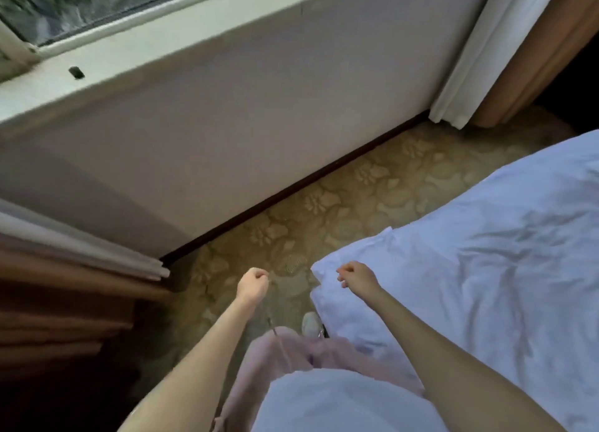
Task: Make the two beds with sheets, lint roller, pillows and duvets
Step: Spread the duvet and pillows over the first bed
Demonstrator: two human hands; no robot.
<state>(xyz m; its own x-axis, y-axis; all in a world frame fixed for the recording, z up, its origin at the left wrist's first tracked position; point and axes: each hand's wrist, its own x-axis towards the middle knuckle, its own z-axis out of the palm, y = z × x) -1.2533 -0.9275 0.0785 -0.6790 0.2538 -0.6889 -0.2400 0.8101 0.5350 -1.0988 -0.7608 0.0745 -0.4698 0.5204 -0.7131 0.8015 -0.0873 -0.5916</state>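
Standing at the bedside, you've got the white duvet (pixel 486 269) spread off to your right, its long axis running away toward the curtain (pixel 470 58). Your right hand (pixel 356 277) is over its near corner, fingers curled; pinching cloth or not, can't tell. Your left hand (pixel 254 285), a loose empty fist, hangs over the carpet (pixel 356 188), so the right is nearer.

Reaches forward and down with both bare forearms, left paler in the light, right in shade. Holds the left grip (pixel 252 285) curled into a loose fist, knuckles up and wrist straight, with nothing seen inside it. Carries the right grip (pixel 355 277) likewise curled, back of the hand upward and fingertips folded under. Sets the two at about the same height, apart, neither touching the other.
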